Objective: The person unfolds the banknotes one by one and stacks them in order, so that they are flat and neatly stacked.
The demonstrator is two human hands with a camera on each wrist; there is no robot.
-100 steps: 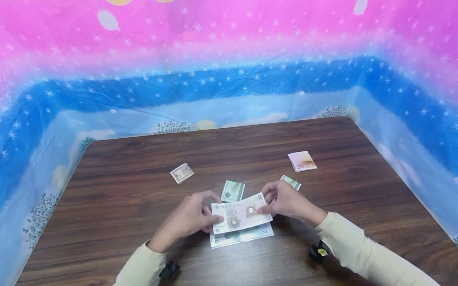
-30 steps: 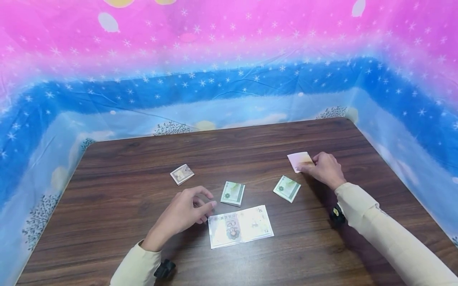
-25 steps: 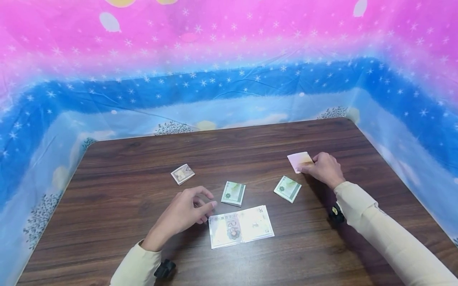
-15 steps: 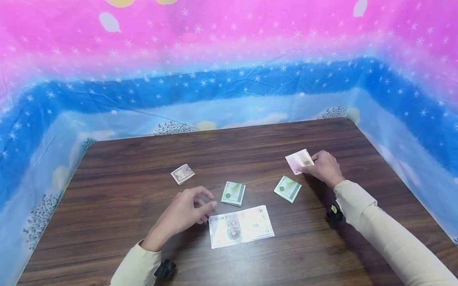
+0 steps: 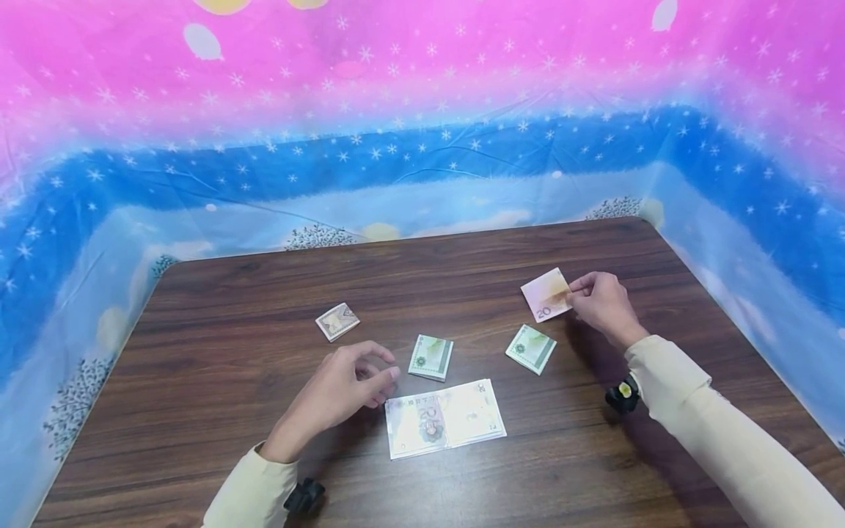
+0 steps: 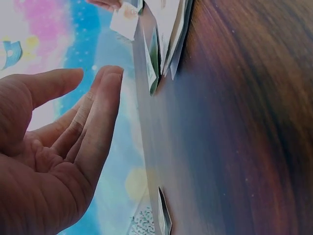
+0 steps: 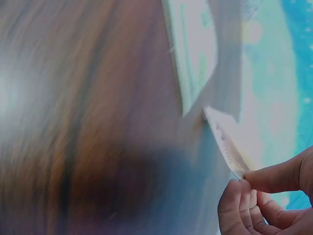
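Note:
My right hand (image 5: 604, 302) pinches a folded pinkish 20 banknote (image 5: 545, 295) by its right edge, at the back right. In the right wrist view the thumb and fingers grip the edge of that banknote (image 7: 227, 142). My left hand (image 5: 346, 389) holds nothing; its fingers are relaxed, beside the left end of a stack of unfolded banknotes (image 5: 445, 419). The left wrist view shows the left hand (image 6: 73, 132) with thumb and fingers apart. Behind the stack lies a folded green banknote (image 5: 430, 357). Another folded green banknote (image 5: 531, 349) lies in front of the pinkish one.
A small folded brownish banknote (image 5: 337, 321) lies at the back left of the wooden table (image 5: 218, 352). A pink and blue patterned cloth (image 5: 422, 110) hangs around the table's back and sides. Black devices are strapped at both wrists.
Earlier both hands held an unfolded 20 banknote over the stack; it now lies on it. The right hand has taken hold of the folded pinkish banknote and lifted it slightly. The left hand stays put.

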